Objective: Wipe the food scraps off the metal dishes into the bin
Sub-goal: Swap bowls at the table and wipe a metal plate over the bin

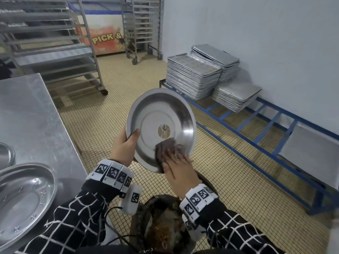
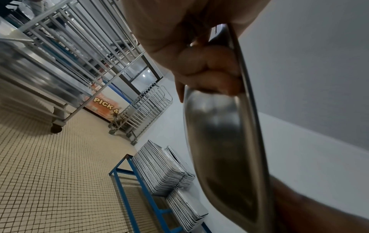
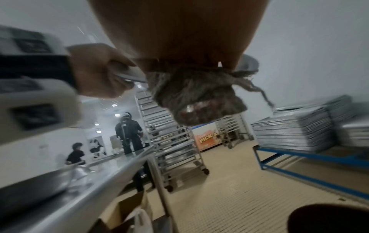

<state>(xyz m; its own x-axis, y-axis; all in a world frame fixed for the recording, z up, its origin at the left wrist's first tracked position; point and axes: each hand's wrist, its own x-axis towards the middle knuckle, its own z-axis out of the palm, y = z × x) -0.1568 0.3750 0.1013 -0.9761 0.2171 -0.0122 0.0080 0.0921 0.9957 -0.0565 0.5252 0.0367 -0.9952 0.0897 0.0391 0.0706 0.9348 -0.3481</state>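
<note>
A steel worktable (image 1: 36, 116) stands at the left with an oval metal dish (image 1: 23, 200) resting on its near corner. Below the arms sits the bin (image 1: 161, 228), brown scraps inside it. Held tilted above the bin is a round metal dish (image 1: 161, 114), which looks light, rigid and probably slick, so its rim is the sensible place to grip. The left hand (image 1: 124, 145) is clamped on that rim at the dish's left edge, thumb inside, fingers (image 2: 209, 69) curled behind. The right hand (image 1: 178, 169) presses a dark frayed cloth (image 1: 166, 149) flat-fingered against the lower inner wall (soft, bunches easily). The dish's surface looks nearly clean.
</note>
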